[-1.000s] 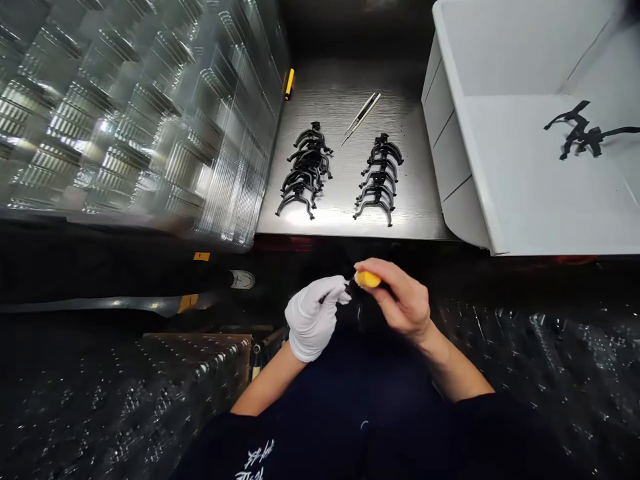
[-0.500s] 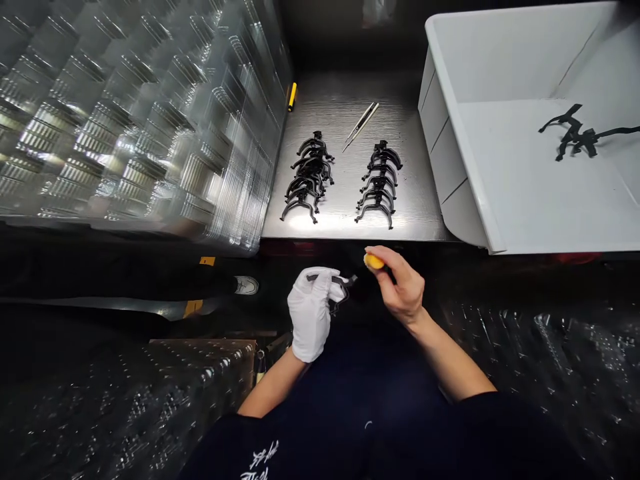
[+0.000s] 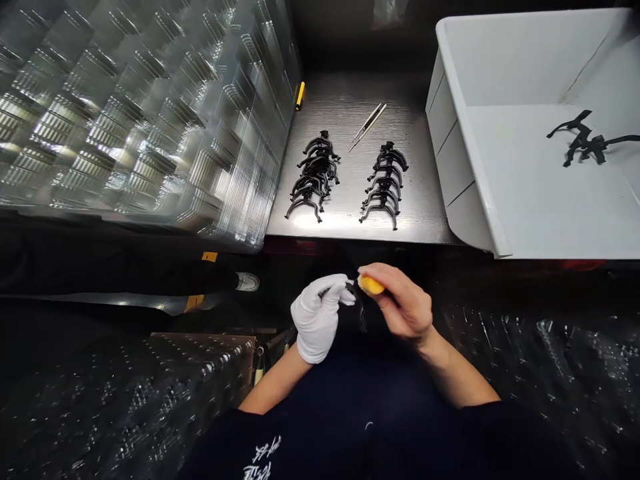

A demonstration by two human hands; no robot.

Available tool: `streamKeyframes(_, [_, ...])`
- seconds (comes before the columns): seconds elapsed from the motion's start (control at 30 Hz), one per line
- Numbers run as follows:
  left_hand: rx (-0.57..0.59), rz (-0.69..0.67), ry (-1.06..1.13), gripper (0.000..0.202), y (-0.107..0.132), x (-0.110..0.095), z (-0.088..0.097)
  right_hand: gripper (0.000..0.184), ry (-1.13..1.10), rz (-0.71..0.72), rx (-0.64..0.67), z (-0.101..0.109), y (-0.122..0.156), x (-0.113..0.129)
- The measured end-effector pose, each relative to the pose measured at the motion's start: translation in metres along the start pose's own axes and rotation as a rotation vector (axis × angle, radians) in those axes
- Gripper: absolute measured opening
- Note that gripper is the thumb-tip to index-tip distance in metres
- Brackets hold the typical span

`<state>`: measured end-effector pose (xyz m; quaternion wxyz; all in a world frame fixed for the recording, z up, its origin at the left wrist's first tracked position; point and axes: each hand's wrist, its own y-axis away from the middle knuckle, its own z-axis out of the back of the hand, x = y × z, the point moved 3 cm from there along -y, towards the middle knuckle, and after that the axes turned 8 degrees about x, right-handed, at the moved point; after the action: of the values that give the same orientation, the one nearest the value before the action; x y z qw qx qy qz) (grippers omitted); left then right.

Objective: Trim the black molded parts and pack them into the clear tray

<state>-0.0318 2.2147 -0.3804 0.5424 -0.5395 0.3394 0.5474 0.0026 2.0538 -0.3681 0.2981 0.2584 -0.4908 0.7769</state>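
Observation:
My left hand, in a white glove, is closed around a black plastic part, and most of that part is hidden by the fingers. Bare, my right hand pinches a small yellow object, whose kind I cannot make out. The yellow object is up against the end of the black part, close to the gloved fingertips. Beyond my hands, two rows of similar curved black parts lie on the metal table, a left row and a right row.
Tall stacked clear plastic trays fill the left. At right stands a white bin with black pieces inside. A pen-like tool and a yellow-and-black object lie on the metal table. A shoe shows at left.
My hands have come together. The right hand brought the yellow object down against the black part, while the left hand turned and tilted that part. The whole view shifted slightly.

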Motion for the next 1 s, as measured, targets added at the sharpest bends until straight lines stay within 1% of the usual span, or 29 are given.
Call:
streamKeyframes(0.03, [0.033,-0.092,-0.075,0.015,0.001,-0.001,0.001,0.045,0.019,0.039,0.058,0.001,-0.002,0.001])
streamKeyframes(0.07, [0.064,-0.178,-0.135,0.014,0.002,-0.002,0.002,0.043,0.055,0.049,0.099,0.002,-0.005,0.000])
streamKeyframes(0.1, [0.089,-0.253,-0.179,0.013,0.003,-0.004,0.003,0.041,0.097,0.023,0.117,0.005,-0.007,-0.003])
streamKeyframes(0.17, [0.110,-0.369,-0.228,0.014,0.003,-0.006,0.005,0.037,0.149,-0.094,0.090,0.013,-0.010,-0.010])
streamKeyframes(0.23, [0.129,-0.436,-0.272,0.016,0.003,-0.007,0.007,0.036,0.108,-0.189,0.064,0.020,-0.011,-0.011])
streamKeyframes(0.27, [0.139,-0.459,-0.302,0.018,0.003,-0.007,0.008,0.038,0.065,-0.206,0.070,0.021,-0.011,-0.008])
streamKeyframes(0.3, [0.154,-0.478,-0.339,0.020,0.003,-0.007,0.008,0.039,0.023,-0.186,0.093,0.021,-0.012,-0.004])
streamKeyframes(0.37, [0.204,-0.532,-0.433,0.026,0.003,-0.006,0.009,0.041,-0.018,-0.075,0.192,0.016,-0.014,0.004])
streamKeyframes(0.43, [0.262,-0.619,-0.510,0.037,0.004,-0.004,0.009,0.040,0.042,0.021,0.276,0.011,-0.015,0.006])
streamKeyframes(0.5, [0.317,-0.694,-0.544,0.046,0.006,-0.002,0.011,0.038,0.169,0.033,0.275,0.011,-0.016,0.002])
streamKeyframes(0.57, [0.354,-0.727,-0.547,0.049,0.007,0.000,0.013,0.039,0.275,0.002,0.233,0.020,-0.018,0.001])
streamKeyframes(0.6, [0.361,-0.722,-0.541,0.048,0.007,0.000,0.014,0.041,0.324,-0.006,0.194,0.028,-0.019,0.003])
streamKeyframes(0.63, [0.354,-0.700,-0.527,0.045,0.006,0.000,0.015,0.044,0.387,-0.008,0.123,0.040,-0.021,0.007])
streamKeyframes(0.67, [0.331,-0.666,-0.501,0.041,0.005,-0.001,0.016,0.049,0.478,0.001,0.006,0.056,-0.023,0.013])
streamKeyframes(0.73, [0.235,-0.555,-0.407,0.031,0.003,-0.003,0.018,0.057,0.735,-0.011,-0.289,0.095,-0.027,0.024])
streamKeyframes(0.77, [0.176,-0.477,-0.338,0.025,0.002,-0.004,0.018,0.058,0.873,-0.052,-0.391,0.116,-0.031,0.026])
streamKeyframes(0.8, [0.123,-0.390,-0.261,0.019,0.001,-0.005,0.018,0.054,0.993,-0.151,-0.400,0.135,-0.036,0.023])
streamKeyframes(0.83, [0.081,-0.302,-0.180,0.015,0.000,-0.005,0.018,0.046,1.096,-0.279,-0.339,0.153,-0.042,0.014])
streamKeyframes(0.9, [0.033,-0.142,-0.025,0.009,-0.001,-0.005,0.016,0.032,1.204,-0.628,-0.088,0.186,-0.052,-0.014])
streamKeyframes(0.97, [0.007,-0.032,0.098,0.007,-0.001,-0.005,0.013,0.022,1.182,-0.924,0.195,0.210,-0.057,-0.049])
streamKeyframes(1.0, [-0.003,0.006,0.144,0.008,-0.001,-0.005,0.013,0.018,1.132,-1.008,0.315,0.219,-0.059,-0.065])
